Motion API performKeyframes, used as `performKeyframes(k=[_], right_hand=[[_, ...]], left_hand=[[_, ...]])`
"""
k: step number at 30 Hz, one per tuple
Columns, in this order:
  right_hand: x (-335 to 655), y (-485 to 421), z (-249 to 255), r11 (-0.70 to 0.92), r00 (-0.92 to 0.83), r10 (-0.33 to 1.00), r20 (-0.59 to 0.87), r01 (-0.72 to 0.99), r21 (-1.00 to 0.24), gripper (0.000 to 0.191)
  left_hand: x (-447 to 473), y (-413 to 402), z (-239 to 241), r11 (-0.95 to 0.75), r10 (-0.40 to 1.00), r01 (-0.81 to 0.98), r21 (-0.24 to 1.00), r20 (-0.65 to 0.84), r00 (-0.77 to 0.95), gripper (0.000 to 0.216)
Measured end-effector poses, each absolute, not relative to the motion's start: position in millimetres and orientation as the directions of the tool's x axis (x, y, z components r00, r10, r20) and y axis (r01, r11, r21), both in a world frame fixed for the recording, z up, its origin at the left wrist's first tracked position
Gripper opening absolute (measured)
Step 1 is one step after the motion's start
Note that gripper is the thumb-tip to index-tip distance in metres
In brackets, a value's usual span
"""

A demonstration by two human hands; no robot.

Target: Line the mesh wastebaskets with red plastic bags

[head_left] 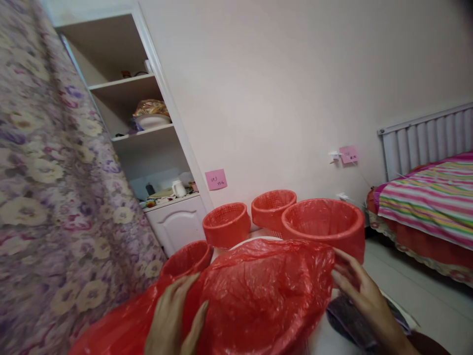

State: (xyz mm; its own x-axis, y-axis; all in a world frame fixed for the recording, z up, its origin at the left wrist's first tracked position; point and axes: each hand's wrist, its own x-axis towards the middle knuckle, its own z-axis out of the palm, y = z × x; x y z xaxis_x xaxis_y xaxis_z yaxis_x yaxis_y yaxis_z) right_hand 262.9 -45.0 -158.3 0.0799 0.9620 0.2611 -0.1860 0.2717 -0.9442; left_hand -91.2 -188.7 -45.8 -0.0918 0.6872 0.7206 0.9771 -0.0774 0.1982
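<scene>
At far left: floral curtain (pixel 44 162), purple and cream, filling the edge of the view. Beside it, white shelf unit (pixel 144 133) with 3 open shelves carrying a bowl, a white jug and small clutter, cupboard door below. Pink sticky note (pixel 216 179) on the wall. Low centre: red plastic bag (pixel 258 296), crinkled and billowed, spread over the near foreground. Left hand (pixel 172 318), grip pressed flat on the bag's left side, fingers together, thumb apart. Behind the bag: 4 red baskets, namely basket 1 (pixel 186 259), basket 2 (pixel 226 224), basket 3 (pixel 273 207), and basket 4 (pixel 325 224), this last lined with red film. Right hand (pixel 364 296), grip pinched on the bag's right edge. At right: radiator (pixel 424 140) and bed (pixel 428 202) with striped cover.
</scene>
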Motion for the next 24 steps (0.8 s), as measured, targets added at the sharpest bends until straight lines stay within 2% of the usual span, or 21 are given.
performKeyframes(k=[4,7,9,12,16,19,22,24], right_hand=[[253.9,-21.1,-129.8,0.147,-0.066,0.982,0.178,-0.329,-0.933,0.068],[244.9,-5.4,-126.7,0.061,-0.184,0.969,0.167,-0.473,-0.879,0.052],[237.8,1.3,-127.8,-0.002,-0.229,0.96,0.162,-0.582,-0.813,0.04],[227.8,8.0,-131.0,-0.112,-0.307,0.943,0.126,-0.651,-0.751,0.036],[220.1,15.7,-141.9,-0.226,-0.399,0.912,0.095,-0.682,-0.695,0.043],[216.3,19.7,-151.1,-0.249,-0.432,0.892,0.132,-0.714,-0.654,0.044],[209.8,21.4,-154.8,-0.252,-0.425,0.892,0.154,-0.751,-0.61,0.035],[203.9,22.3,-154.2,-0.277,-0.409,0.905,0.117,-0.775,-0.568,0.029]], left_hand=[[-80.3,-131.0,-12.8,-0.043,0.863,0.974,0.22,0.5,-0.075,0.056],[-74.2,-99.9,-4.7,-0.057,0.936,0.977,0.204,0.351,-0.018,0.043],[-72.1,-84.4,-3.0,-0.081,0.944,0.98,0.184,0.328,0.017,0.033],[-74.5,-61.4,-3.3,-0.084,0.947,0.98,0.181,0.32,0.022,0.02],[-88.9,-28.2,-9.4,-0.043,0.955,0.97,0.238,0.295,-0.03,0.022],[-102.0,-8.7,-15.3,-0.049,0.96,0.961,0.272,0.279,-0.03,0.019],[-111.2,3.2,-19.3,-0.083,0.975,0.941,0.329,0.22,0.009,0.011],[-114.7,9.7,-21.7,-0.081,0.98,0.929,0.362,0.197,0.009,0.023]])
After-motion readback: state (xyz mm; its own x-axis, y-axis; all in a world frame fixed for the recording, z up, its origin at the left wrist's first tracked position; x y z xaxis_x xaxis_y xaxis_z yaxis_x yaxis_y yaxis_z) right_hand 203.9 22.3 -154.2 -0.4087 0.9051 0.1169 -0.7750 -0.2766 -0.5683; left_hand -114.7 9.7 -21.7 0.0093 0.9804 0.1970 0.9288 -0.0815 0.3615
